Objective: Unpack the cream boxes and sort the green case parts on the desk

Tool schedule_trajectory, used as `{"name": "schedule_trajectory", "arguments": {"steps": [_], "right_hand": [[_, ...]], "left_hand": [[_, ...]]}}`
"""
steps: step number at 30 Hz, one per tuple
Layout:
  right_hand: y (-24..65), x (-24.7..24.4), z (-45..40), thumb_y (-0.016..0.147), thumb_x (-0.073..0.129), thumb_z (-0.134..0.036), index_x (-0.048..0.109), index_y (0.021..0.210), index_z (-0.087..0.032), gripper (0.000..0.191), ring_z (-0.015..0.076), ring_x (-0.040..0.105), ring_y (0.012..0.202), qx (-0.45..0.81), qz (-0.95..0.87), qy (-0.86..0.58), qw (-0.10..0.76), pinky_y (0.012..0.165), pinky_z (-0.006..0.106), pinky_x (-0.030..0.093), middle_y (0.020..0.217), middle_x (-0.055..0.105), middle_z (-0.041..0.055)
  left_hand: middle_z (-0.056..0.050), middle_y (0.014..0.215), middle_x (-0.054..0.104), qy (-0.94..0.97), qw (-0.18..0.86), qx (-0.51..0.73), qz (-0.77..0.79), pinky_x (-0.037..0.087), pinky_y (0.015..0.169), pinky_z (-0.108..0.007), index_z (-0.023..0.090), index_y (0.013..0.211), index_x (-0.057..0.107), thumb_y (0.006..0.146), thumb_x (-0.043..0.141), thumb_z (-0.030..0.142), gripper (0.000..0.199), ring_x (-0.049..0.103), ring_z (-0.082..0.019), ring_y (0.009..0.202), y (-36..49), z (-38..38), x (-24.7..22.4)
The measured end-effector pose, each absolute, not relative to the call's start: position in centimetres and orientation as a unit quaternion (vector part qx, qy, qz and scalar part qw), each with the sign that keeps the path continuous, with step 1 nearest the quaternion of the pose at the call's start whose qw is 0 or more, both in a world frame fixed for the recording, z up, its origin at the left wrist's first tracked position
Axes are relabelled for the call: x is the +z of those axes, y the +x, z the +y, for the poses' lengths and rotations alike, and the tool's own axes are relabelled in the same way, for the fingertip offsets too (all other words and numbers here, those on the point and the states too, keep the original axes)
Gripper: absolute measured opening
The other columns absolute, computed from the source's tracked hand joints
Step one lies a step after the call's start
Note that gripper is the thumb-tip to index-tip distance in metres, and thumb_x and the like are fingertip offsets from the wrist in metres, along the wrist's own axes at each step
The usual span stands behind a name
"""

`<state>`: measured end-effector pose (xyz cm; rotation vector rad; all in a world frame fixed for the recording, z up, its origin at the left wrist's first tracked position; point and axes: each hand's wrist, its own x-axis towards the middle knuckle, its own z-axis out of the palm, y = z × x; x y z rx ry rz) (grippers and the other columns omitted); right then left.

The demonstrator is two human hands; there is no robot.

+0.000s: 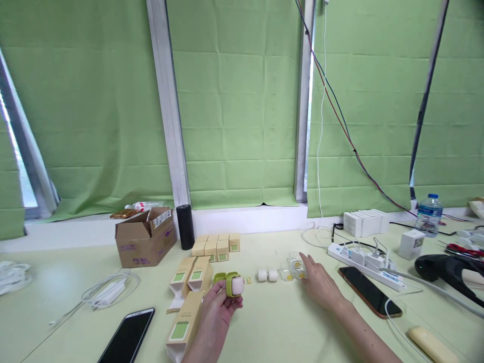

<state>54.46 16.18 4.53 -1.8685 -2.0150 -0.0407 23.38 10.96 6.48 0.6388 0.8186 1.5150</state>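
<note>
My left hand [221, 305] is closed around a green earbud case cover [229, 285] with a white earbud charging case [237, 286] seated in it. Just behind it lies another green cover [220, 277], partly hidden. My right hand [319, 282] reaches to a small group of clear plastic cases [288, 272] with yellow prints. Its fingers are stretched out and touch or nearly touch the nearest ones; some fingertips are hidden. Two white charging cases [266, 275] stand side by side between my hands. A tiny yellow piece [248, 280] lies left of them.
Kraft boxes with green windows [179, 330] stand by my left forearm, with smaller ones [212, 247] behind. A cardboard carton [145, 237], black cylinder [185, 227] and phone [128, 335] are left. A power strip [365, 264], second phone [368, 291] and cables are right.
</note>
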Motion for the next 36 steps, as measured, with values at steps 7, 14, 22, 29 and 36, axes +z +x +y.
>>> {"name": "schedule_trajectory", "arguments": {"steps": [7, 14, 22, 29, 36], "right_hand": [[49.7, 4.9, 13.4, 0.081, 0.057, 0.003, 0.073, 0.1, -0.019, 0.033, 0.0297, 0.069, 0.098, -0.048, -0.77, -0.618, 0.15, 0.085, 0.035, 0.051, 0.101, 0.076, 0.0128], [47.7, 3.3, 14.1, 0.071, 0.054, 0.013, 0.067, 0.126, -0.012, 0.061, 0.0331, 0.065, 0.119, -0.056, -0.778, -0.613, 0.123, 0.096, 0.037, 0.053, 0.13, 0.068, 0.02], [47.6, 2.5, 14.9, 0.076, 0.047, 0.015, 0.059, 0.138, -0.001, 0.065, 0.0365, 0.056, 0.138, -0.051, -0.778, -0.616, 0.116, 0.114, 0.045, 0.044, 0.152, 0.053, 0.0298], [47.8, 3.5, 14.2, 0.074, 0.05, 0.013, 0.062, 0.132, -0.012, 0.064, 0.0312, 0.065, 0.126, -0.045, -0.774, -0.611, 0.161, 0.103, 0.037, 0.052, 0.139, 0.066, 0.0202], [44.9, 6.0, 11.0, 0.092, 0.05, -0.006, 0.061, 0.125, -0.024, 0.04, 0.027, 0.068, 0.105, 0.035, -0.779, -0.526, 0.339, 0.086, 0.036, 0.054, 0.12, 0.07, 0.01]], "left_hand": [[-0.008, 0.08, 0.077, 0.286, 0.608, 0.655, 0.346, 0.058, 0.06, -0.03, 0.014, 0.092, 0.068, 0.073, 0.084, 0.019, 0.024, 0.069, -0.018, 0.06, 23.3, 10.8, 6.6], [-0.008, 0.077, 0.077, 0.286, 0.606, 0.654, 0.35, 0.057, 0.059, -0.03, 0.015, 0.09, 0.068, 0.07, 0.085, 0.02, 0.027, 0.069, -0.018, 0.06, 23.2, 11.1, 6.5], [-0.007, 0.076, 0.078, 0.289, 0.604, 0.655, 0.349, 0.057, 0.058, -0.03, 0.016, 0.088, 0.066, 0.067, 0.088, 0.023, 0.031, 0.068, -0.017, 0.058, 23.4, 11.0, 6.6], [-0.007, 0.077, 0.077, 0.293, 0.608, 0.652, 0.345, 0.058, 0.06, -0.029, 0.015, 0.089, 0.067, 0.07, 0.086, 0.019, 0.027, 0.069, -0.017, 0.06, 23.5, 10.8, 6.7], [-0.008, 0.079, 0.079, 0.293, 0.616, 0.647, 0.341, 0.059, 0.06, -0.029, 0.015, 0.091, 0.067, 0.072, 0.084, 0.02, 0.026, 0.071, -0.018, 0.06, 23.9, 10.6, 6.9]]}}
